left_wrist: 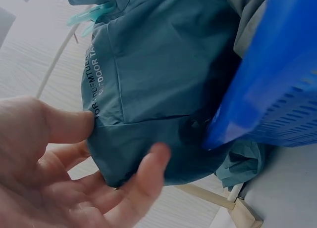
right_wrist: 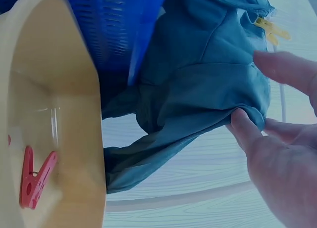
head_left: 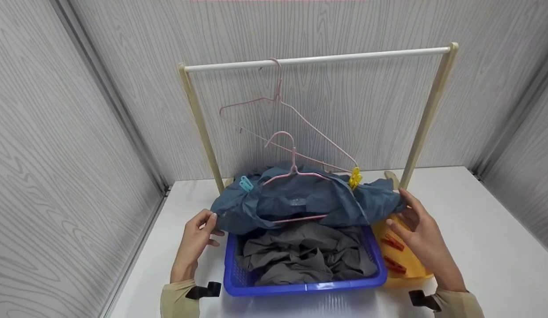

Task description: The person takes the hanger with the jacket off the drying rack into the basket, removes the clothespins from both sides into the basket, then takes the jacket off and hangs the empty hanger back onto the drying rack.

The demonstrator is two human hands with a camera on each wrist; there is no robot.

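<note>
Pinching the left end of the blue garment (head_left: 318, 201) between thumb and fingers of the left hand (head_left: 193, 240); touching the right end with the spread fingers of the right hand (head_left: 417, 234), cannot tell whether truly pinching there. Held out over the far side of the blue basket (head_left: 305, 288), below the white rail (head_left: 344, 58), with a pink hanger (head_left: 294, 157) inside its opening and a light-blue clothespin (head_left: 246, 183) and a yellow clothespin (head_left: 355, 178) to either side. Likely to go wrong through uneven lifting: slipping free at the right, sagging onto the grey cloth (head_left: 300, 256), or popping off a clothespin. Also possible, snagging the second pink hanger (head_left: 280, 84) by rising too near it. Pointing hook upward, open tip leftward; stretching left to right along the long axis, roughly parallel to the rail
</note>
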